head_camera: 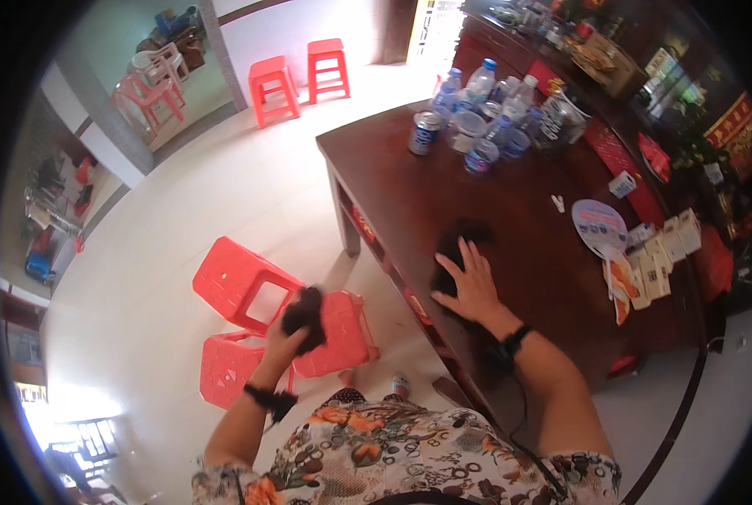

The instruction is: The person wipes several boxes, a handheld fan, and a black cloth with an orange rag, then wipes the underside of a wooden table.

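Note:
My left hand (283, 346) is closed around a small black item (306, 319), perhaps bunched cloth; blur hides its exact kind. It is held out above the red plastic stools, left of the table. Over the near left part of the dark wooden table (388, 164), my right hand (473, 284) is spread with its fingers apart. Beside and under those fingers lies a black thing (446, 262), which could be cloth or a dark patch; I cannot tell. Each wrist wears a black band with a cable.
Several red plastic stools (335, 331) stand at the table's left side. Plastic bottles (480, 82), cups and a drink can (424, 132) crowd the table's far end. To the right lie a round hand fan (600, 227) and small boxes (650, 278). Two more stools stand by the wall.

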`<state>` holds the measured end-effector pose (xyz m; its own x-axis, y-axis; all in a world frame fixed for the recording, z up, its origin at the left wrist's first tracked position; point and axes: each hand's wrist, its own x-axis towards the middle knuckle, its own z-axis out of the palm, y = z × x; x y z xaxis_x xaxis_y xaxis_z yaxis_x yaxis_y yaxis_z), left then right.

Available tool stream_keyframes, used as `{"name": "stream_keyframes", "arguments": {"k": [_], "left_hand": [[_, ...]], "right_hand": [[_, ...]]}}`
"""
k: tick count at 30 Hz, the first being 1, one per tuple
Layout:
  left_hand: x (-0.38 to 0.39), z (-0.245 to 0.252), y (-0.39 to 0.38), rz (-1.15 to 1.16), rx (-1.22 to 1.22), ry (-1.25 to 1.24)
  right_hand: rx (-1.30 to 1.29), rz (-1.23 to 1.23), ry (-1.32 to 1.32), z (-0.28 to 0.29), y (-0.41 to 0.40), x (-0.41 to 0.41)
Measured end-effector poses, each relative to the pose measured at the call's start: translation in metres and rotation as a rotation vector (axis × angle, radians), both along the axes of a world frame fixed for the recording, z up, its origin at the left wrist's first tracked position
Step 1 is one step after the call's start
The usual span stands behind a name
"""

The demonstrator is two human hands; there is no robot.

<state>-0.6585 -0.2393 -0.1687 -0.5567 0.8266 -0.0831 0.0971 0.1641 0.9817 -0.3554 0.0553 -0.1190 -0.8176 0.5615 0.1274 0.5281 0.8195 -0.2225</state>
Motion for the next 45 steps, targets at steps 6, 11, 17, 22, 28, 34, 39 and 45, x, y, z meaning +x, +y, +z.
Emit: {"name": "stream_keyframes", "arguments": {"k": [6,11,17,22,28,34,39,45], "left_hand": [[-0.014,-0.033,-0.218,0.73,-0.153,-0.269],[0.043,-0.037,-0.308,1.077,-0.233,-0.343],[0.06,0.008,-0.297,1.116,-0.436,-0.314],[0.029,0.006,-0.284,0.993,-0.366,-0.35],[-0.04,-0.037,-0.242,0.704,-0.166,-0.235],[-0.05,0.003,-0.11,0.28,-0.122,-0.188],[-0.026,0.049,0.03,-0.137,-0.049,0.028],[0.044,0.092,0.193,-0.441,0.084,0.061]], "right_hand": [[0.035,0.149,0.006,0.001,0.061,-0.19],[-0.032,0.077,-0.094,0.014,0.09,-0.314],[-0.004,-0.051,-0.187,0.02,0.11,-0.381],[0.133,0.017,-0.352,0.02,0.109,-0.394],[0.407,0.133,-0.396,0.003,0.079,-0.346],[0.14,0.246,-0.283,0.004,0.004,-0.184],[-0.067,0.269,-0.254,0.015,-0.054,-0.028],[-0.229,0.063,-0.189,0.016,-0.129,0.107]]}}
